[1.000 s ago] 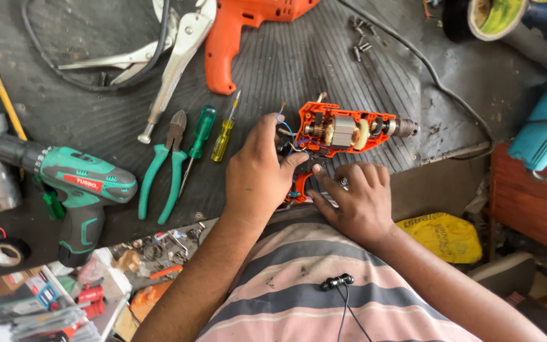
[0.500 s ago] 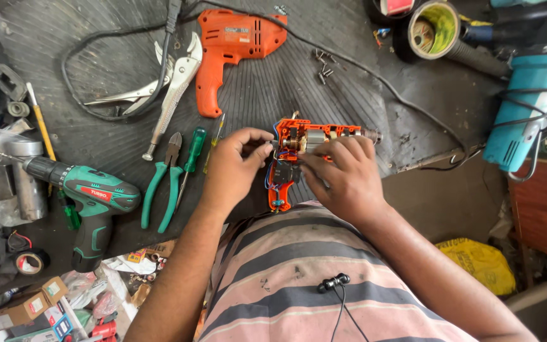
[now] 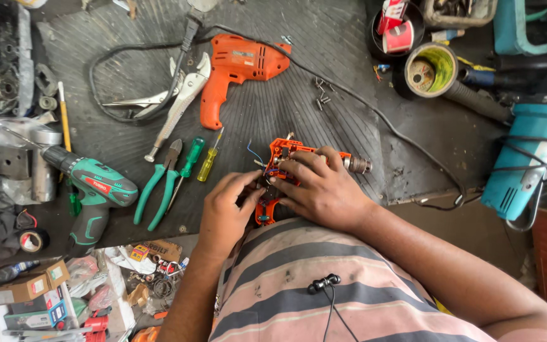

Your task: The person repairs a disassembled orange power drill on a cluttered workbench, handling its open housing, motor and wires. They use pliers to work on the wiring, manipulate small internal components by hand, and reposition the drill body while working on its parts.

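Far left of the bench [image 3: 349, 76]: green cordless drill [image 3: 93, 190] lying on its side, tape roll [image 3: 31, 240] below it. Next over, green-handled pliers [image 3: 159, 187], a green screwdriver [image 3: 188, 161] and a yellow one [image 3: 209, 161]. Above them, locking pliers [image 3: 175, 107] and an intact orange drill [image 3: 238, 69].

Centre: my left hand [image 3: 223, 212] pinches the handle end of the opened orange drill [image 3: 286, 149], fingers curled on it. My right hand [image 3: 321, 187] lies over the body, fingertips pressed into the exposed innards, holding nothing separate. The drill's long axis runs left to right, chuck [image 3: 357, 165] pointing right, clear of both hands. Right hand is nearer the motor section.

Far right: blue power tool [image 3: 527, 158] wrapped in cord.
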### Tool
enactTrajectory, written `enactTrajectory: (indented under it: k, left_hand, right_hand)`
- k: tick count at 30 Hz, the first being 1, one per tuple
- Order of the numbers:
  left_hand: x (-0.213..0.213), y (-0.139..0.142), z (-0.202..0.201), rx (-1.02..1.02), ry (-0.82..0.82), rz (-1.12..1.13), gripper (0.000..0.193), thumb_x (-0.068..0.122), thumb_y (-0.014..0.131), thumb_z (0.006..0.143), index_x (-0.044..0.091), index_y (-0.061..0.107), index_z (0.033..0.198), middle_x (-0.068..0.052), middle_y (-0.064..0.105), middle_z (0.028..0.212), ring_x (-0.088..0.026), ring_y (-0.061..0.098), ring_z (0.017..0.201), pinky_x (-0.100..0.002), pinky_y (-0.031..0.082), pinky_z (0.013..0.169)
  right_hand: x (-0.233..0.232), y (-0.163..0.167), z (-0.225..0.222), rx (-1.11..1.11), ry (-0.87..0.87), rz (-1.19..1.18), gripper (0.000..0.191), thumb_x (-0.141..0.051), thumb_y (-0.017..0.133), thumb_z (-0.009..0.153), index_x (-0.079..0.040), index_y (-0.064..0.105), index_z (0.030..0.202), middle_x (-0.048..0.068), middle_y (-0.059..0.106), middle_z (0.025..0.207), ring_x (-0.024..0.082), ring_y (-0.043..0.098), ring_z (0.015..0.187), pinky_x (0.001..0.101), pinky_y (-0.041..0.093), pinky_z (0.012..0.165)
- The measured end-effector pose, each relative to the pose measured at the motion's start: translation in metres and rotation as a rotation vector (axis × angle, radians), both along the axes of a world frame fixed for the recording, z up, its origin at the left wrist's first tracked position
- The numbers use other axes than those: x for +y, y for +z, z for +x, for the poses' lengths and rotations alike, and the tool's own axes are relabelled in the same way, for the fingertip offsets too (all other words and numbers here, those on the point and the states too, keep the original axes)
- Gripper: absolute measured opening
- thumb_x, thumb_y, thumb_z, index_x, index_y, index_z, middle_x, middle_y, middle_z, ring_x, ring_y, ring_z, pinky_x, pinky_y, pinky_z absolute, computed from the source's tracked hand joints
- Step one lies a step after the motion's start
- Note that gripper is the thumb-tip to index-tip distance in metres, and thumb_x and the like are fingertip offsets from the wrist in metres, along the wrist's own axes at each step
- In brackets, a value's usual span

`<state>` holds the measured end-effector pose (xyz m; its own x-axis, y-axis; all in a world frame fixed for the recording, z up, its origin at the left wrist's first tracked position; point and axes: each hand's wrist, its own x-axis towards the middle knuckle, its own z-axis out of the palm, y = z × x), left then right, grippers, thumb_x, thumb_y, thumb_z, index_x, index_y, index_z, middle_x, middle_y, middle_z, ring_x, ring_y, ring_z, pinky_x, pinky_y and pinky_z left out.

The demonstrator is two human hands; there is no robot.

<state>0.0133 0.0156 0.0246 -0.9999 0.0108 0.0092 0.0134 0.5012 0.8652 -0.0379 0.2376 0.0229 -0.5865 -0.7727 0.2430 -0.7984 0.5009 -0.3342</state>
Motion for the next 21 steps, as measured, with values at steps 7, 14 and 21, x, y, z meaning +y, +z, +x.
enactTrajectory:
  k: [7,14,21]
  left_hand:
    - [0.003,-0.004,-0.006,0.265,-0.066,-0.008,0.025,0.003,0.078,0.089,0.002,0.066,0.110,-0.014,0.071,0.114,-0.030,0.072,0.103,-0.038,0.058,0.087]
    - [0.017,-0.016,-0.025,0.017,-0.064,-0.038,0.025,0.014,0.087,0.080,0.007,0.072,0.098,-0.010,0.074,0.093,-0.027,0.074,0.084,-0.037,0.057,0.072]
    - [0.014,0.000,-0.022,0.099,-0.196,-0.149,0.033,0.000,0.073,0.084,0.006,0.073,0.116,-0.012,0.071,0.103,-0.030,0.071,0.096,-0.038,0.057,0.081]
  right_hand:
    - [-0.003,0.003,-0.007,-0.008,-0.011,0.033,0.044,-0.039,0.074,0.085,-0.016,0.073,0.122,0.007,0.056,0.139,0.031,0.046,0.136,0.0581,0.034,0.110]
    - [0.006,0.012,-0.006,-0.080,0.023,0.014,0.032,-0.035,0.075,0.081,-0.017,0.077,0.107,0.009,0.056,0.143,0.032,0.045,0.138,0.0600,0.031,0.113]
    - [0.031,0.015,-0.009,-0.143,-0.101,-0.155,0.023,-0.024,0.081,0.082,-0.012,0.075,0.101,0.009,0.065,0.129,0.031,0.058,0.128,0.0554,0.039,0.112]
